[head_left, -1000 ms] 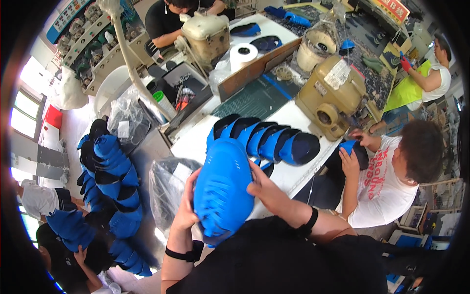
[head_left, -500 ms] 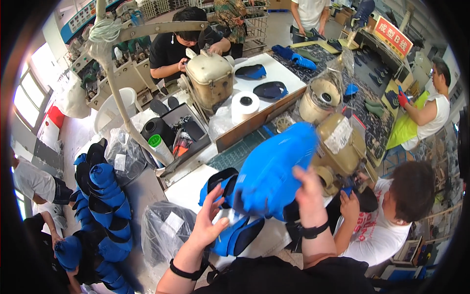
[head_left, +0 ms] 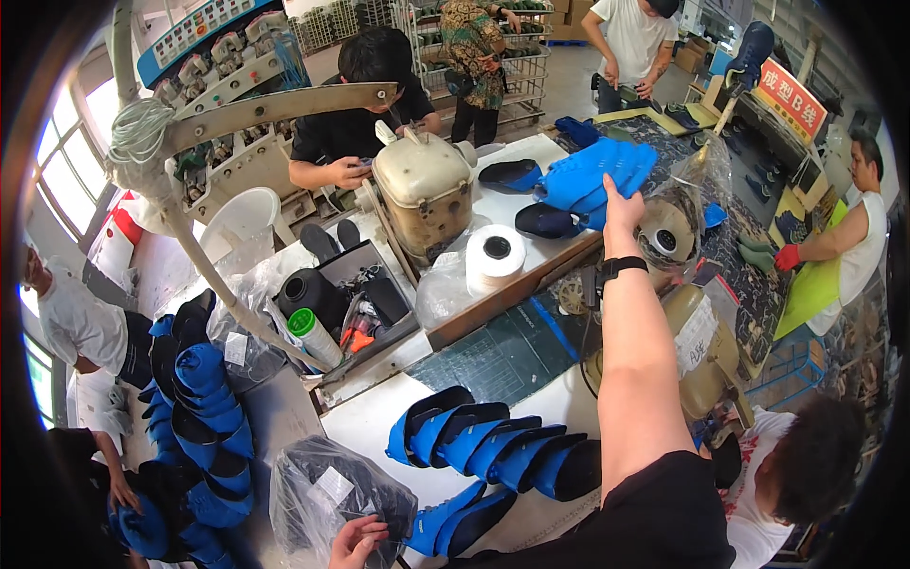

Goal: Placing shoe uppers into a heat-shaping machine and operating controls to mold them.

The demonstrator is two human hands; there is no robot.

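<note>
My right arm reaches far across the bench. My right hand [head_left: 622, 206] grips a nested stack of blue shoe uppers [head_left: 599, 173] by its near side, at the raised far table beside dark-lined blue uppers [head_left: 546, 221]. Low in the picture, my left hand [head_left: 358, 542] has loosely bent fingers and holds nothing visible. It is beside a clear plastic bag [head_left: 327, 517] of dark pieces. Between my arms, a row of overlapping blue uppers with black linings [head_left: 493, 444] rests on the white worktop, with further blue uppers [head_left: 455, 520] in front.
A white thread cone [head_left: 495, 258] and a beige machine [head_left: 422, 190] stand ahead; a tool box [head_left: 370, 303] is left of them. A pole [head_left: 204, 256] slants across the left. Blue uppers [head_left: 213, 417] are piled at left. A co-worker [head_left: 791, 465] sits close on my right.
My right hand has carried the blue stack away from me to the far table. My left hand has drawn back toward the lower edge. The row of uppers on the worktop is now uncovered.
</note>
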